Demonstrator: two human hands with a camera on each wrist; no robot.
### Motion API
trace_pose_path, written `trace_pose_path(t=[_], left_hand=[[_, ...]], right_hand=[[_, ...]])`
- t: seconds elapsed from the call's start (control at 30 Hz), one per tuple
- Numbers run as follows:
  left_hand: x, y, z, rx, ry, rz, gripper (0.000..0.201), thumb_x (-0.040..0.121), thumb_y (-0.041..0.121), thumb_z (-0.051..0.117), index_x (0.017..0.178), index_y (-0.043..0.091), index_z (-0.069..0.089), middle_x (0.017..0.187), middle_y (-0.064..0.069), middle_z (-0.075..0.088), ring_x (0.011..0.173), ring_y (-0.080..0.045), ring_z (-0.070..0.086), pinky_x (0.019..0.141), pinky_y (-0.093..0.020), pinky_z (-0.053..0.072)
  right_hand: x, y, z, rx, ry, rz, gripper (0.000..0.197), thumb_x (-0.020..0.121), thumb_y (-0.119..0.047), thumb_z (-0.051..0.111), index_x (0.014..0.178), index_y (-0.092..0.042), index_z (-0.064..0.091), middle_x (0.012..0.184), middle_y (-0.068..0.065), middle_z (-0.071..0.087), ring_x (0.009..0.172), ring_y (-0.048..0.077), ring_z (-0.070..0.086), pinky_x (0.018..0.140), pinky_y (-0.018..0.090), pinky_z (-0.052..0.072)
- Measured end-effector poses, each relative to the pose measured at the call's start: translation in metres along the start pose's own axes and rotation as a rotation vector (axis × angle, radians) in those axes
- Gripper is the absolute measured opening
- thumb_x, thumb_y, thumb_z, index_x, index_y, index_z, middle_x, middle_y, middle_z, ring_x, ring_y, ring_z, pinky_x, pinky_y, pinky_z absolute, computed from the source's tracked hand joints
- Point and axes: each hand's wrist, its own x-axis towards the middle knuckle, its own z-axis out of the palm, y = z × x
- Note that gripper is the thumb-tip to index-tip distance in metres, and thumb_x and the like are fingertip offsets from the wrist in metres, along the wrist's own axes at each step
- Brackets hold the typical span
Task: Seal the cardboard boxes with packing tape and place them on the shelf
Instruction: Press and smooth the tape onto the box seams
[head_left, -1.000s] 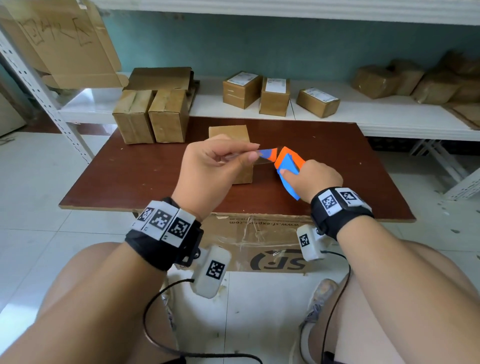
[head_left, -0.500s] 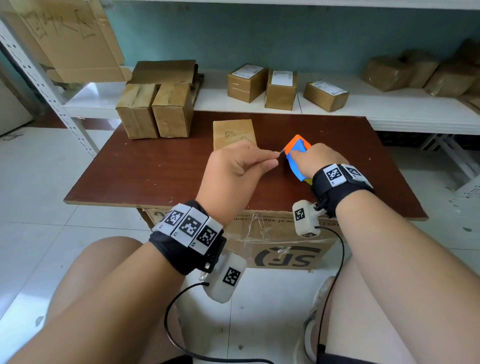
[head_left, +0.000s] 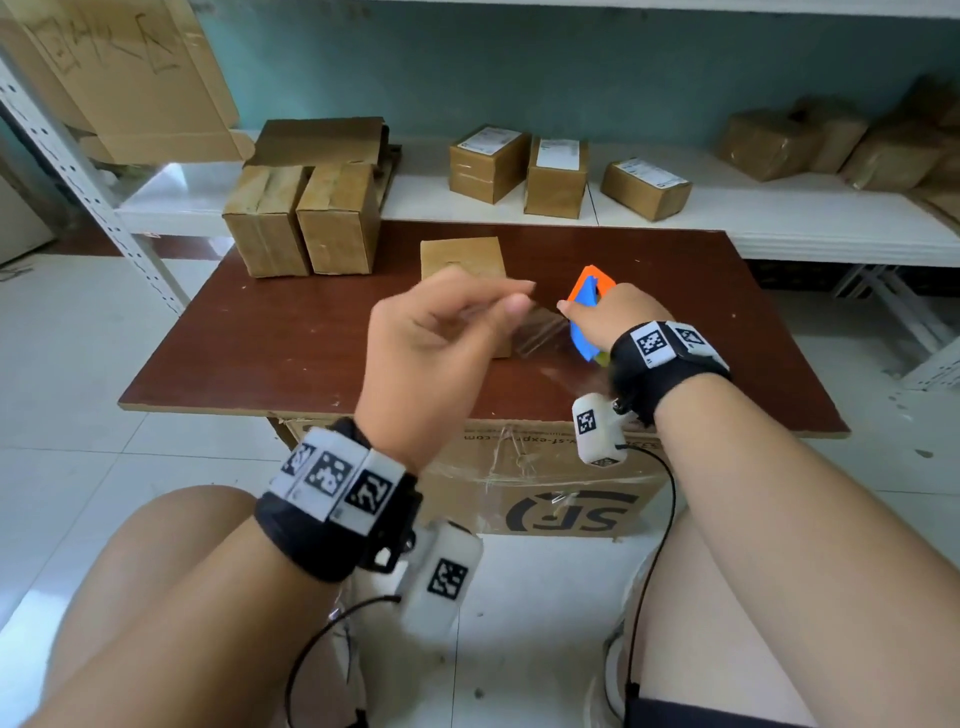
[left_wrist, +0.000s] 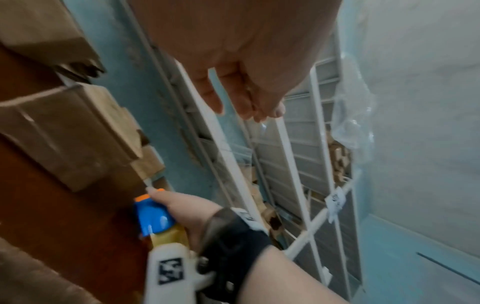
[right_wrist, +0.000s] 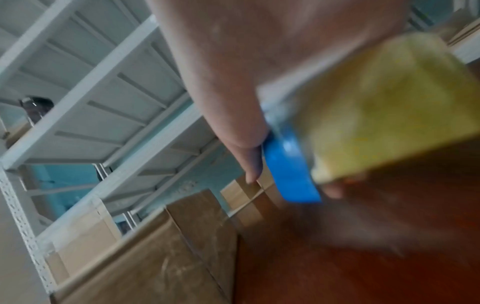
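A brown table (head_left: 291, 353) standing before a white shelf (head_left: 779, 228), with both hands working clear tape above it.

The right hand (head_left: 618, 317) is gripping a blue and orange tape dispenser (head_left: 589, 306), fingers curled round it, while the left hand (head_left: 441, 353) is pinching the free end of the tape strip (head_left: 540, 332) between thumb and fingertips, the strip stretching between the two hands. A small cardboard box (head_left: 462, 260) is lying on the table just beyond the hands. Two taped boxes (head_left: 306, 218) are standing together at the table's far left corner, and three labelled boxes (head_left: 556, 171) are sitting on the shelf behind.
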Motion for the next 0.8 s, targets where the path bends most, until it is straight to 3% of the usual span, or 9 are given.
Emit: trace_pose_path(t=[0.1,0.13,0.23,0.3,0.4,0.47,0.6,0.73,0.8], left_hand=[[0.010,-0.012,-0.017,-0.109,0.030,-0.296,0.008,0.101,0.012,0.073,0.103,0.009,0.080,0.091,-0.009,0.078,0.082,-0.030,0.073,0.092,-0.052,0.063],[0.013,-0.011,-0.022,-0.212,0.029,-0.379,0.009,0.102,0.011,0.070,0.101,0.009,0.078,0.092,-0.009,0.076,0.080,-0.025,0.071,0.095,-0.055,0.062],[0.022,-0.008,-0.034,-0.509,0.034,-0.550,0.012,0.105,0.009,0.062,0.103,0.007,0.074,0.092,-0.005,0.068,0.082,-0.013,0.063,0.098,-0.054,0.061],[0.026,-0.008,-0.044,-0.604,0.033,-0.594,0.014,0.106,0.010,0.060,0.104,0.008,0.074,0.092,-0.005,0.067,0.084,-0.014,0.060,0.096,-0.048,0.060],[0.032,-0.011,-0.059,-0.667,0.045,-0.604,0.016,0.107,0.013,0.059,0.103,0.011,0.074,0.091,-0.002,0.067,0.081,-0.013,0.059,0.096,-0.046,0.060],[0.036,-0.015,-0.067,-0.677,0.064,-0.599,0.014,0.108,0.013,0.058,0.104,0.011,0.072,0.090,-0.001,0.067,0.078,-0.010,0.060,0.097,-0.045,0.059],[0.041,-0.024,-0.082,-0.669,0.116,-0.605,0.013,0.109,0.014,0.058,0.108,0.011,0.070,0.090,0.000,0.067,0.076,-0.008,0.062,0.099,-0.045,0.058],[0.043,-0.033,-0.095,-0.662,0.148,-0.622,0.015,0.108,0.018,0.059,0.104,0.015,0.073,0.092,0.002,0.071,0.075,-0.004,0.063,0.100,-0.042,0.059],[0.045,-0.038,-0.102,-0.656,0.162,-0.631,0.014,0.108,0.018,0.060,0.104,0.015,0.073,0.091,0.002,0.070,0.075,-0.005,0.063,0.100,-0.040,0.059]], right_hand=[[-0.019,-0.010,-0.014,0.009,0.000,-0.037,0.078,0.098,-0.074,0.054,0.139,-0.007,0.061,0.119,0.017,0.069,0.104,0.037,0.066,0.083,0.037,0.047],[-0.026,-0.013,-0.018,-0.011,0.029,-0.059,0.076,0.098,-0.073,0.053,0.135,-0.007,0.062,0.127,0.018,0.068,0.114,0.040,0.065,0.091,0.040,0.049],[-0.045,-0.014,-0.026,0.003,0.188,-0.181,0.058,0.100,-0.069,0.051,0.097,-0.014,0.067,0.115,0.014,0.072,0.116,0.040,0.064,0.111,0.056,0.045],[-0.052,-0.009,-0.029,0.200,0.155,-0.272,0.059,0.102,-0.067,0.049,0.098,-0.013,0.073,0.107,0.010,0.076,0.108,0.034,0.069,0.104,0.053,0.051],[-0.068,-0.012,-0.035,0.667,-0.142,-0.320,0.059,0.108,-0.059,0.048,0.105,-0.007,0.077,0.093,0.011,0.081,0.091,0.026,0.079,0.100,0.042,0.058],[-0.080,-0.016,-0.039,0.828,-0.319,-0.330,0.067,0.109,-0.060,0.042,0.111,-0.002,0.075,0.094,0.016,0.081,0.092,0.030,0.080,0.097,0.039,0.061],[-0.093,-0.015,-0.041,0.922,-0.539,-0.353,0.090,0.103,-0.072,0.025,0.112,0.003,0.073,0.098,0.024,0.079,0.087,0.034,0.080,0.077,0.035,0.064],[-0.097,-0.006,-0.043,1.010,-0.679,-0.375,0.097,0.091,-0.082,0.025,0.101,-0.001,0.078,0.099,0.025,0.078,0.084,0.036,0.074,0.084,0.040,0.060],[-0.100,-0.002,-0.047,1.042,-0.704,-0.384,0.092,0.086,-0.081,0.030,0.097,-0.004,0.078,0.097,0.023,0.078,0.077,0.031,0.077,0.075,0.036,0.064]])
